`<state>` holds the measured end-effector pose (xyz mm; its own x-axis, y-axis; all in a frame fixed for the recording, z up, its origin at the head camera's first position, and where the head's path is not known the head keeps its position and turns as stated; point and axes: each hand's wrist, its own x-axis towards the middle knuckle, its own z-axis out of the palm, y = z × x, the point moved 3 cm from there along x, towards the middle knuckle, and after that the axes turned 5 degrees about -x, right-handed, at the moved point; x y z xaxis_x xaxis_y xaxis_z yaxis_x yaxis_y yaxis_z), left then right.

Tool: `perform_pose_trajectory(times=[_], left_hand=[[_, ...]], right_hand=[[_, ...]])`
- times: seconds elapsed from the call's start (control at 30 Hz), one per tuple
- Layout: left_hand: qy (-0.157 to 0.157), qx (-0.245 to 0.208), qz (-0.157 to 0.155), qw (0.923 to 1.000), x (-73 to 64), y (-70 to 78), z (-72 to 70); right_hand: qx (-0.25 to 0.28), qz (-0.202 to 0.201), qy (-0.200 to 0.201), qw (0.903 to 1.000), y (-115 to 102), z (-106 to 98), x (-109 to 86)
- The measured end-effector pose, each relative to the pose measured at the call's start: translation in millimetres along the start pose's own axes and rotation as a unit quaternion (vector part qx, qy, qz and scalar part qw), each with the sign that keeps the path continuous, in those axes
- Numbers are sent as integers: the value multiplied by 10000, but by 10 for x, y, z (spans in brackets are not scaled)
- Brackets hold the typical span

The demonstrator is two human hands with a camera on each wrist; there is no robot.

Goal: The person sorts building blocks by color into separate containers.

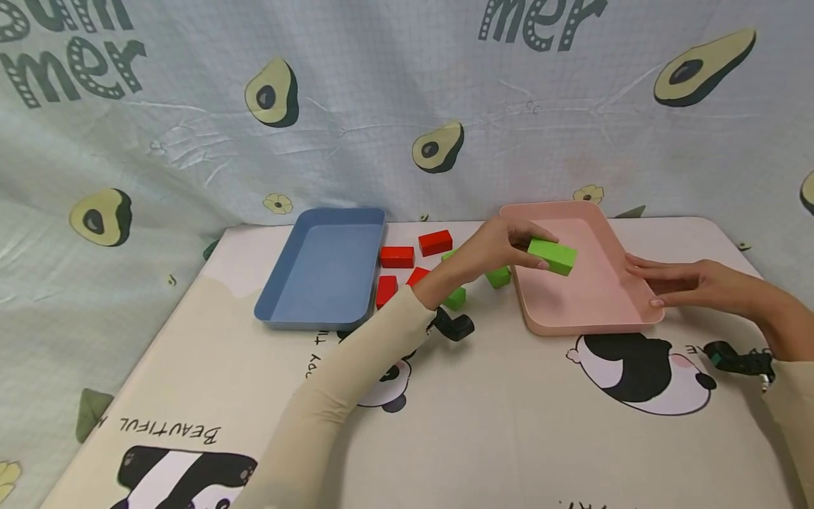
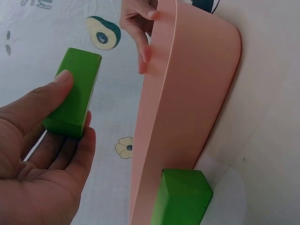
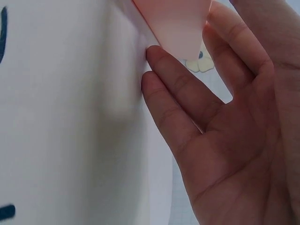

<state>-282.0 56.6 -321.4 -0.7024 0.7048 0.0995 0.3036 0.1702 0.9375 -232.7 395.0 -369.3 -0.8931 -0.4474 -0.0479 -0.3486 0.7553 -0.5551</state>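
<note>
Pinching green block (image 1: 553, 256) in left hand (image 1: 492, 247) over pink tray (image 1: 588, 307), with loose right hand (image 1: 702, 286) alongside; might bounce out if dropped high.

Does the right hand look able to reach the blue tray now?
Probably not: the right hand is at the right side of the pink tray, with that tray and the left arm between it and the blue tray.

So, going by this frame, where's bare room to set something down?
Bare: inside the blue tray; inside the pink tray, though the left hand holds a green block there; the tablecloth between the sleeves. Crowded: between the trays, with red blocks and green blocks.
</note>
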Motion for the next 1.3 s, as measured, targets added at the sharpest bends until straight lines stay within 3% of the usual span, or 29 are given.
perform_pose_trajectory(times=[0.57,0.93,1.3], left_hand=[[-123,-298,105,9994,177,-9,51],[-174,100,-91,9998,247,-26,24],[-318,-279,-137,9990,291,-118,17]], right_hand=[[32,35,-93,9999,-15,-4,3],[101,53,-178,9998,-4,-1,16],[139,38,-128,9998,2,-17,11]])
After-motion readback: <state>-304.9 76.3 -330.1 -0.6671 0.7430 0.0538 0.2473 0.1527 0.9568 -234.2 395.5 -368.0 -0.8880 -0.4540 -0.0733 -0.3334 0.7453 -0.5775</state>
